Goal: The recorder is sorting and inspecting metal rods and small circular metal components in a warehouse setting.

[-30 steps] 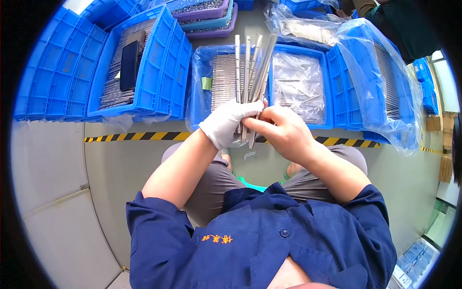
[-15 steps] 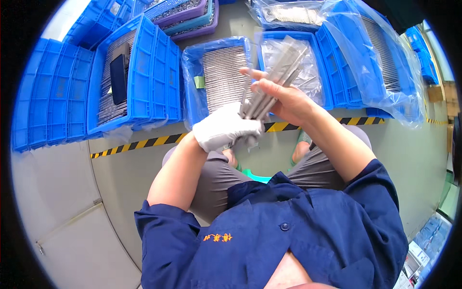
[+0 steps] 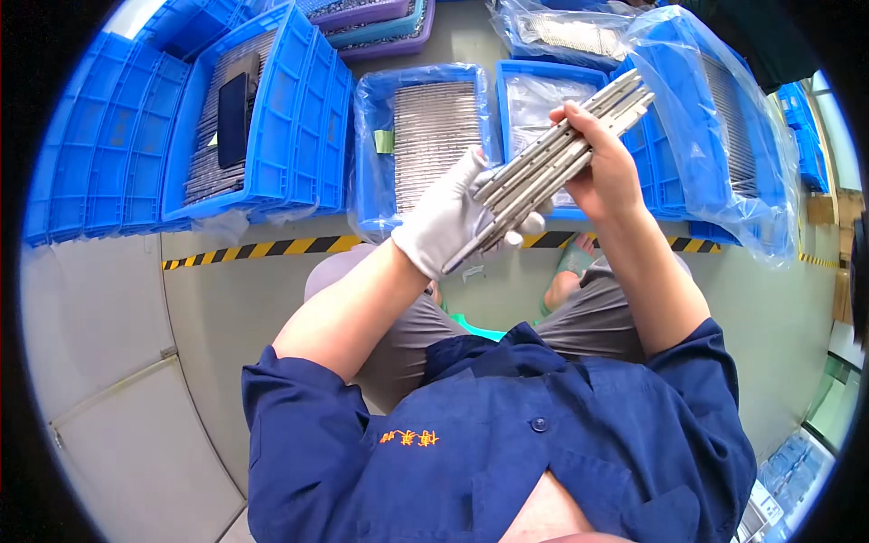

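A slanting bundle of several slim grey metal bars [image 3: 554,165], with small holes along them, lies across both my hands. My left hand [image 3: 445,215], in a white glove, is closed around the bundle's lower left part. Bare fingers of my right hand [image 3: 608,174] grip it nearer the upper right end, thumb on top. Beyond the left hand, a plastic-lined blue crate [image 3: 365,163] holds closely packed rows of similar bars [image 3: 436,136]. Behind the bundle, another blue crate [image 3: 552,68] contains clear plastic wrapping, partly hidden by the bars and my right hand.
Blue crates [image 3: 294,113] stand at the left, with a dark phone [image 3: 233,122] on the bars inside one. Plastic film [image 3: 679,100] drapes the crates at the right. Purple and teal baskets [image 3: 385,36] sit at the back. Striped tape [image 3: 272,251] crosses the floor.
The bars have gone from a loose, blurred, steeper bunch to a flatter, more even bundle. My right hand has moved slightly right, and my left hand now supports the lower end more openly.
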